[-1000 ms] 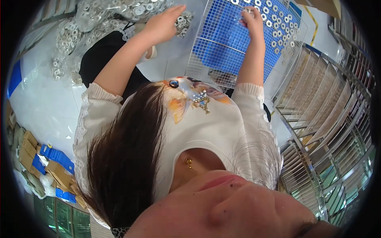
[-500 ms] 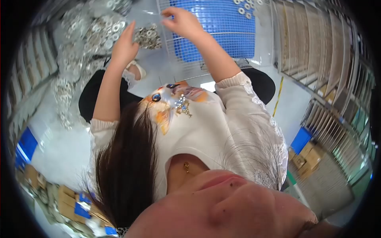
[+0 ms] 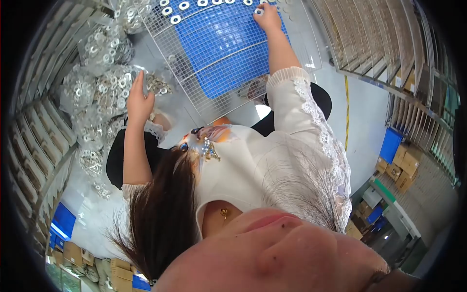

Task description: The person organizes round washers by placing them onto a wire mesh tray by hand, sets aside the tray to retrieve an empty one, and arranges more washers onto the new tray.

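One white ring (image 3: 259, 11) at the right fingers: a light rim grip suits it best

Several pale rings (image 3: 175, 19) lie apart along the far part of the wire grid (image 3: 182, 68), with a blue panel (image 3: 224, 63) showing behind the mesh. The right hand (image 3: 268, 18) reaches over the far right part of that panel, its fingers seemingly pinched on the white ring, which sits at the fingertips beside the others. Whether the ring also touches the mesh, I cannot tell.

For a piece this flat and small, a pinch on the outer rim seems wise, with the hole left uncovered and the face level with the wires. Releasing it straight down, without a sideways drag, should spare its neighbours a nudge. A little space on every side looks worth keeping, as touching rims could make one ring shift another. The right wrist is best carried high, since a low forearm might brush the mesh.

The left hand (image 3: 140, 104) is off the grid, its fingers straight and pressed nearly together, just beside a loose heap of rings (image 3: 158, 86) and near the clear bags (image 3: 104, 46). I see nothing in its grasp, though the palm is hidden
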`<act>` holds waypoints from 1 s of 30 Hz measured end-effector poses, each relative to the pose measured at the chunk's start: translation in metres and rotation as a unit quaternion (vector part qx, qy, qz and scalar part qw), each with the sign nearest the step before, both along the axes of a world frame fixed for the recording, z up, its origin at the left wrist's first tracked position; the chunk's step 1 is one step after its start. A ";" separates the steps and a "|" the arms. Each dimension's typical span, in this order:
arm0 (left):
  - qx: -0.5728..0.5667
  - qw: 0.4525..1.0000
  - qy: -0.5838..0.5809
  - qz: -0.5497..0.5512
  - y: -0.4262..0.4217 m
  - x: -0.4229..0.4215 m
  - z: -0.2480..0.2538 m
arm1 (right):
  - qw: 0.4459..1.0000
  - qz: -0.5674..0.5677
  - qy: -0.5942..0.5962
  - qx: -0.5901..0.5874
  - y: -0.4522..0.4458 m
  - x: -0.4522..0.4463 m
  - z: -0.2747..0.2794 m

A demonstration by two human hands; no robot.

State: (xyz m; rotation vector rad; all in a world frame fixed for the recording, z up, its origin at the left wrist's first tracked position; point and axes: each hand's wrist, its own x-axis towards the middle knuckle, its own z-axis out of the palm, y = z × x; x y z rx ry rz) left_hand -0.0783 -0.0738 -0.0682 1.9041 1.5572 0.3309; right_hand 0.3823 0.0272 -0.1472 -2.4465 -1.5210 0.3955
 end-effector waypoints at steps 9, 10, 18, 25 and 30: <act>0.009 0.999 0.026 -0.022 0.007 0.010 -0.010 | 0.997 -0.066 -0.034 -0.022 -0.007 0.023 0.000; -0.015 1.000 0.021 -0.015 0.008 0.012 -0.006 | 0.997 -0.066 -0.033 -0.022 -0.005 0.027 -0.003; -0.051 0.998 0.041 -0.007 0.009 0.022 -0.001 | 0.991 -0.125 -0.039 0.011 0.019 0.061 -0.014; -0.103 0.994 0.037 0.018 0.014 0.033 0.014 | 0.992 -0.124 -0.014 0.030 0.021 0.064 0.003; -0.141 0.989 0.033 0.030 0.015 0.031 0.009 | 0.981 -0.177 -0.078 -0.001 0.029 0.091 -0.011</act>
